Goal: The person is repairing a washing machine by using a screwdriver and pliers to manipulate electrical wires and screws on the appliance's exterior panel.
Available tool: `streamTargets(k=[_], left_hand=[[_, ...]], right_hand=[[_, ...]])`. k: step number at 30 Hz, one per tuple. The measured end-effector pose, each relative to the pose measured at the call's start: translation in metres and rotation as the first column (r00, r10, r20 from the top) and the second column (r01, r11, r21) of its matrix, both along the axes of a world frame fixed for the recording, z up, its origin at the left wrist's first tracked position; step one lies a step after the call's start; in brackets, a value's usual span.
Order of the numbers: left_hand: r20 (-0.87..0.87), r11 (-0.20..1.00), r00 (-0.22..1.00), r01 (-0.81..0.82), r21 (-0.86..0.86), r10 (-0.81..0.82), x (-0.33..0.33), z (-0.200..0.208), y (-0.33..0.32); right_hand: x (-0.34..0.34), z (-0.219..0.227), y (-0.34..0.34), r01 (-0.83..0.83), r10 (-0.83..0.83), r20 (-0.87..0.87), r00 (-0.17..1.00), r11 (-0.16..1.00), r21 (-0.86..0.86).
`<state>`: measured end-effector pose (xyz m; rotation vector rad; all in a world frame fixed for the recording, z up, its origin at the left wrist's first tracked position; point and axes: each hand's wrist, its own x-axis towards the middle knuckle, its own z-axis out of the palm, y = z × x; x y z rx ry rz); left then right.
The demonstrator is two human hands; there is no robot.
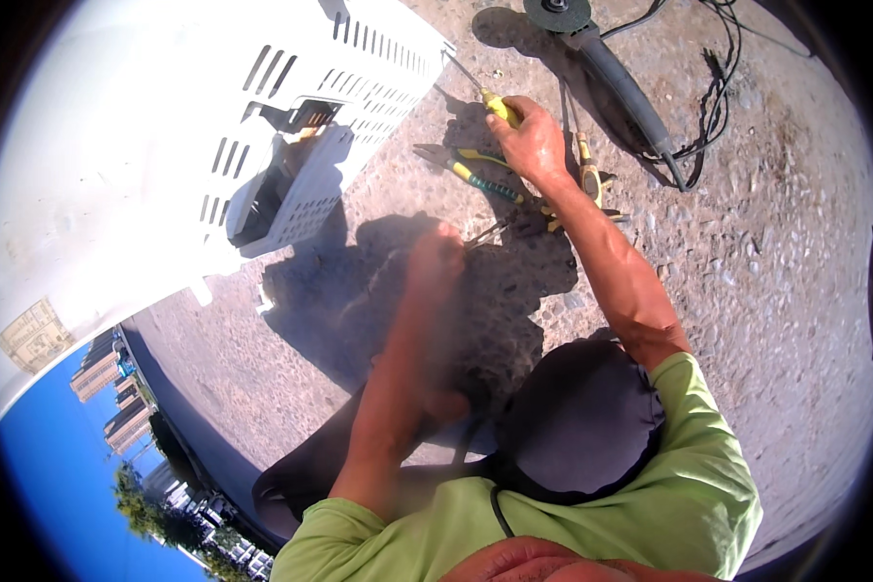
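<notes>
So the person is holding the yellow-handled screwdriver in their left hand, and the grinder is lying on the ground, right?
Not quite: it's the right hand that holds the yellow-handled screwdriver, as the head view shows. The grinder is indeed lying on the ground.

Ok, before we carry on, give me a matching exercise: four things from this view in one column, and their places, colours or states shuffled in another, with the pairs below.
Things
1. right hand
2. pliers
3. angle grinder
4. slotted casing

Descriptions
A. white, filling much of the upper left of the view
B. closed around a yellow-handled screwdriver
C. dark grey body, lying at the upper right of the view
D. green and yellow handles, lying on the ground

Right pairs: 1-B, 2-D, 3-C, 4-A
</notes>
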<state>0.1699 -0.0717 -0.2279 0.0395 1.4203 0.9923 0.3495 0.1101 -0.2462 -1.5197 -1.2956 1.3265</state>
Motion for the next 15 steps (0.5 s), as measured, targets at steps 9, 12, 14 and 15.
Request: streamTargets(k=[9,12,14,15], left_hand=[[-0.015,1.0,1.0,0.004,0.005,-0.004,-0.003,-0.003,-0.002],[-0.039,1.0,0.999,-0.022,-0.009,0.022,0.0,-0.001,-0.001],[-0.032,1.0,0.999,-0.021,-0.01,0.02,0.002,0.001,-0.001],[-0.032,1.0,0.999,-0.022,-0.01,0.021,0.001,0.003,-0.001]], right_hand=[[0.01,0.021,-0.005,0.065,-0.052,-0.173,0.984,0.996,0.067],[0.014,0.016,0.0,0.028,-0.015,-0.168,0.986,0.997,0.074],[0.012,0.015,0.0,0.051,-0.046,-0.064,0.997,0.995,0.082],[0.011,0.02,0.0,0.057,-0.056,-0.012,0.998,0.992,0.108]])
